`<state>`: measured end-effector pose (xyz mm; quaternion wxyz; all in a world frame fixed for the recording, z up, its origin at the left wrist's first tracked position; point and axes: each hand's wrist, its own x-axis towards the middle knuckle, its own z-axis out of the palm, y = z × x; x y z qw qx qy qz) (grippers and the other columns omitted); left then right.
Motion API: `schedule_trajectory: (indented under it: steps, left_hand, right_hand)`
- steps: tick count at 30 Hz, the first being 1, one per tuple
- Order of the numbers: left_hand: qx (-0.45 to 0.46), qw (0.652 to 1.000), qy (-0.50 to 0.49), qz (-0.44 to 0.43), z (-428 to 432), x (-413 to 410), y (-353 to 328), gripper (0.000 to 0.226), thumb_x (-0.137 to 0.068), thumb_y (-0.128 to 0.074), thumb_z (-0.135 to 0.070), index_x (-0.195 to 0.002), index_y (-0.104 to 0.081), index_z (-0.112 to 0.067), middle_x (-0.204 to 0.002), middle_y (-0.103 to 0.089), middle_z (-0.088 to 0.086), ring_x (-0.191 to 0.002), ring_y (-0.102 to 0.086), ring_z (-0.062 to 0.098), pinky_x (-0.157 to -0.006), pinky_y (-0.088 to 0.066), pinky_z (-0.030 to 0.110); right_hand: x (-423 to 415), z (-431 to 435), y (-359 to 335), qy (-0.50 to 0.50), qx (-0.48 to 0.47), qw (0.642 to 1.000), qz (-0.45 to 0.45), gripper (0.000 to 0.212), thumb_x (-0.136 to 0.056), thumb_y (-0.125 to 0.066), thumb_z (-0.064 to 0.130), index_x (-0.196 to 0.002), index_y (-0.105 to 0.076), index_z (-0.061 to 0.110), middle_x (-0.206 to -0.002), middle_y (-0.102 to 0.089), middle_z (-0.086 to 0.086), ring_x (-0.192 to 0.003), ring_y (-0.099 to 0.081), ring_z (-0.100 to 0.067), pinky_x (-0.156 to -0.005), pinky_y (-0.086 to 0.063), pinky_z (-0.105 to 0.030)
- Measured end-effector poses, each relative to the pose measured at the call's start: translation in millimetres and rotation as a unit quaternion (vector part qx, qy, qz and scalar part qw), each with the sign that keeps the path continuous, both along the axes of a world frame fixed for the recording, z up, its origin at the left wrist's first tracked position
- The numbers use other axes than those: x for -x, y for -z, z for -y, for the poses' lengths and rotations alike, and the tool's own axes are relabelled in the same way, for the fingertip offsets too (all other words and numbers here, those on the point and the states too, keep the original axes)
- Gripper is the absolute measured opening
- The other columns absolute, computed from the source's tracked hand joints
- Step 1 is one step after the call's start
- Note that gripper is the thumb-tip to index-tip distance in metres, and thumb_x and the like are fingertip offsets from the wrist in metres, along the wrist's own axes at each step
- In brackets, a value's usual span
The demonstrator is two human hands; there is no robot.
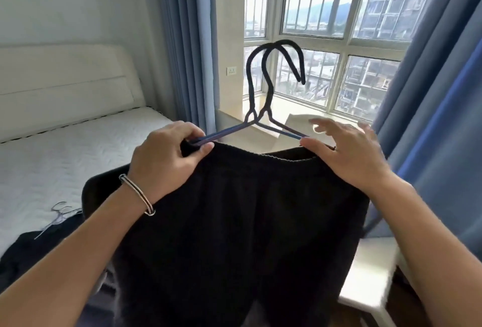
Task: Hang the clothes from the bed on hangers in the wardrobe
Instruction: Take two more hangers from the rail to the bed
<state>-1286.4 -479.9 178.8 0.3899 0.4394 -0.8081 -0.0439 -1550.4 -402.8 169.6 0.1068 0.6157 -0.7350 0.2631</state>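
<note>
Pinching one arm of the black hangers (285,42) and the black garment (247,209) waistband in my left hand (167,162) fingers, beside the bed (65,149); my right hand (349,157) fingers are spread, thumb touching the waistband's other end.

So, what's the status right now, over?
Left hand pinches hangers and garment. Right hand thumb presses garment, fingers straight. More clothes on bed. Nothing blocking.
</note>
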Motion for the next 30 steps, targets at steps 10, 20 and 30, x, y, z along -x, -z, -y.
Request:
schedule_trajectory:
  steps: [10, 20, 30]
  left_hand:
    - [0.02, 0.989, -0.147, -0.014, 85, 70, -29, 0.015, -0.079, -0.068, -0.03, -0.087, -0.068, -0.018, -0.075, -0.059, -0.011, -0.076, -0.057, 0.015, -0.074, -0.051, 0.035]
    - [0.052, 0.97, -0.227, -0.067, 168, 58, -59, 0.026, -0.079, -0.069, -0.028, -0.094, -0.069, -0.007, -0.066, -0.048, -0.03, -0.061, -0.049, -0.026, -0.061, -0.033, -0.008]
    - [-0.042, 0.965, -0.253, -0.055, 272, 17, -7, 0.026, -0.075, -0.073, -0.03, -0.093, -0.07, -0.012, -0.092, -0.07, 0.006, -0.086, -0.06, 0.016, -0.081, -0.044, 0.026]
  right_hand:
    - [85, 169, -32, -0.179, 0.021, 0.973, 0.143, 0.035, -0.082, -0.055, 0.053, -0.081, -0.065, 0.019, -0.064, -0.052, 0.013, -0.077, -0.054, -0.022, -0.075, -0.043, -0.037]
    - [68, 285, -81, -0.263, 0.112, 0.946, 0.155, 0.04, -0.077, -0.06, 0.057, -0.078, -0.066, 0.017, -0.06, -0.05, 0.009, -0.069, -0.05, -0.016, -0.066, -0.037, -0.028]
    - [26, 390, -32, -0.279, 0.031, 0.95, 0.137, 0.04, -0.079, -0.059, 0.054, -0.076, -0.067, 0.015, -0.058, -0.051, 0.006, -0.06, -0.048, -0.017, -0.054, -0.035, -0.025]
